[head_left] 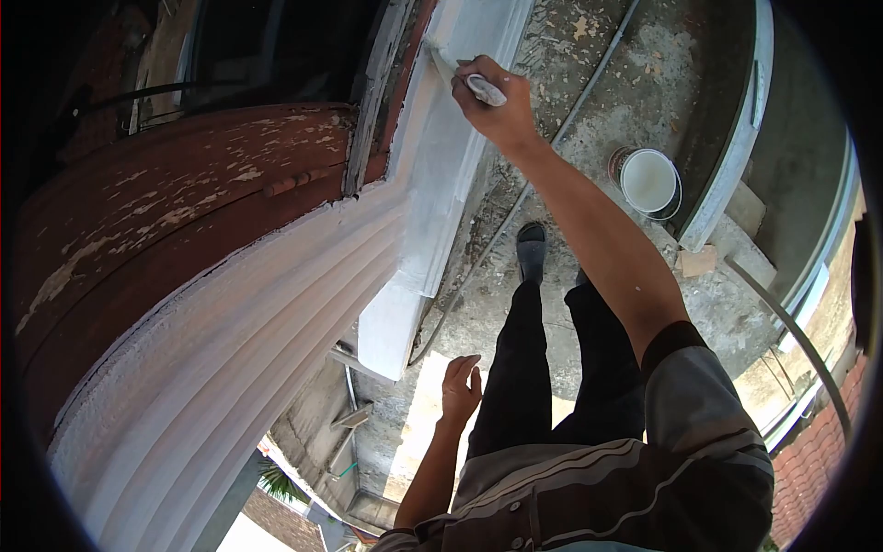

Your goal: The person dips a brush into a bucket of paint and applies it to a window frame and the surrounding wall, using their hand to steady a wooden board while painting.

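Observation:
My right hand (494,99) is closed around the whitish handle of a paint brush (443,66). Its tip touches the white moulding (451,138) beside the window frame, near the top of the view. My left hand (462,390) hangs low beside my leg, fingers apart, holding nothing, near the lower end of the white-painted ledge (391,322). To the right of my right arm, a white bucket (647,180) stands on the stained concrete floor; its inside looks pale.
Ribbed pale moulding (248,386) curves below a peeling red-brown wooden frame (184,170). A thin grey pipe (589,106) runs along the floor past my boot (531,250). A curved white-edged parapet (736,175) and a dark hose (798,336) lie at the right.

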A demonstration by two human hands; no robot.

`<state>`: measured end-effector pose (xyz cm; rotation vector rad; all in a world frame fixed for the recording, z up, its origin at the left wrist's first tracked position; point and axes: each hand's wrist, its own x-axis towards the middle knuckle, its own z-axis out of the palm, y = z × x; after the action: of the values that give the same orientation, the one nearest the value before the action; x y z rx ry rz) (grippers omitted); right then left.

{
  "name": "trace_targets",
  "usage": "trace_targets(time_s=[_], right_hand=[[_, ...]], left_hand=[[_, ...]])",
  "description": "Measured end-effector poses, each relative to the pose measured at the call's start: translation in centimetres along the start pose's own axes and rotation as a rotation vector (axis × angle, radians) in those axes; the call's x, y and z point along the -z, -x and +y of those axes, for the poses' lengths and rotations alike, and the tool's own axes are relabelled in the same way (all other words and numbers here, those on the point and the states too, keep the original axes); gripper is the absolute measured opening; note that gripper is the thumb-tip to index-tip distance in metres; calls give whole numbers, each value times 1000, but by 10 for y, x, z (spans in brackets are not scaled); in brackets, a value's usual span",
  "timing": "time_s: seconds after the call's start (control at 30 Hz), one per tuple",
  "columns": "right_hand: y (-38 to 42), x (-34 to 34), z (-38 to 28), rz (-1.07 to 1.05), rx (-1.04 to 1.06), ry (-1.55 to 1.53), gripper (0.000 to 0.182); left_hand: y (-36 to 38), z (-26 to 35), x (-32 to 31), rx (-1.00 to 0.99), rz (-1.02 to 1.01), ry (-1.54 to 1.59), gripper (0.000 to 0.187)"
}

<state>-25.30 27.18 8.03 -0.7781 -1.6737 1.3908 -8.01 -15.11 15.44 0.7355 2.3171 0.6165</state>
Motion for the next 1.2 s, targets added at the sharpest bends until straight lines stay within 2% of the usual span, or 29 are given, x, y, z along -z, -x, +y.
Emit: trace_targets(time_s=[0.1, 0.17, 0.27, 0.37, 0.5, 0.6, 0.73, 0.83, 0.87, 0.97, 1.07, 1.2], right_hand=[[97, -21, -9, -146, -91, -175, 13], [108, -14, -18, -39, -170, -178, 13], [76, 6, -20, 136, -229, -151, 11], [43, 12, -9, 80, -91, 41, 12], [88, -11, -24, -373, 37, 141, 15], [110, -10, -40, -325, -110, 45, 13], [104, -1, -44, -415, -521, -97, 10], [94, -9, -24, -450, -341, -59, 10], [81, -6, -17, -382, -401, -35, 13], [46, 13, -13, -224, -397, -13, 14], [54, 24, -25, -415, -516, -81, 15], [99, -2, -18, -511, -551, -52, 18]], left_hand=[[-9, 7, 1, -14, -3, 6, 23], [-10, 8, 5, -8, 3, 12, 23], [-8, 4, 12, 10, 14, 7, 23], [1, -8, 9, 23, 10, -2, 23], [5, -9, 1, 30, -22, 16, 23], [2, -1, 5, 21, -5, 13, 23], [-1, -1, 7, 0, 21, 9, 24], [-6, -1, 5, -6, 20, 22, 25], [-6, -1, 6, 1, 22, 22, 25], [-1, -3, 9, 15, 33, 20, 25], [7, -9, 6, 26, 37, 28, 24], [7, -6, -1, 26, 17, 40, 24]])
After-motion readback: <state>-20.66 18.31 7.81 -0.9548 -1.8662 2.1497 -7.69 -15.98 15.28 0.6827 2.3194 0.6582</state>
